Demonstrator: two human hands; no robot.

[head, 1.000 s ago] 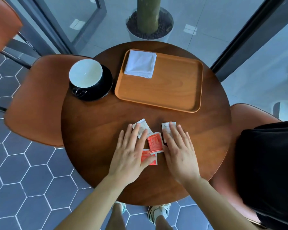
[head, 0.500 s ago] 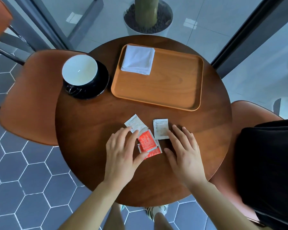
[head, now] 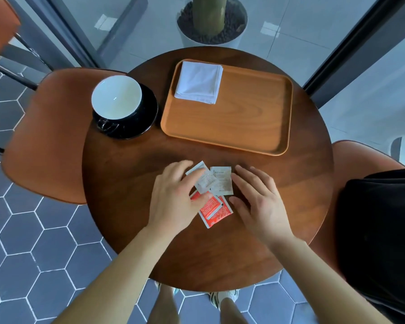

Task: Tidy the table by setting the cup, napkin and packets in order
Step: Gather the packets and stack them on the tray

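Two white packets point(head: 222, 181) lie overlapping in the middle of the round wooden table point(head: 126, 183), with two red packets point(head: 216, 212) stacked askew just below them. My left hand point(head: 175, 195) rests on the left side of the pile, fingertips on the tilted white packet point(head: 205, 180) and thumb on a red one. Flat against the pile's right side lies my right hand point(head: 257, 202), fingers spread. A white-lined cup point(head: 116, 99) stands on a black saucer point(head: 149, 115) at the far left. The folded white napkin point(head: 198, 83) lies in the wooden tray's point(head: 248, 127) far left corner.
Orange chairs stand left point(head: 45, 136) and right point(head: 360, 155) of the table. A planter point(head: 211, 22) stands beyond the table's far edge. A black-clothed person point(head: 381, 230) sits at the right. Hexagon-tiled floor lies below.
The left white packet has slid right onto the other white packet. Both hands have closed in around the pile, and the red packets have shifted slightly toward me.
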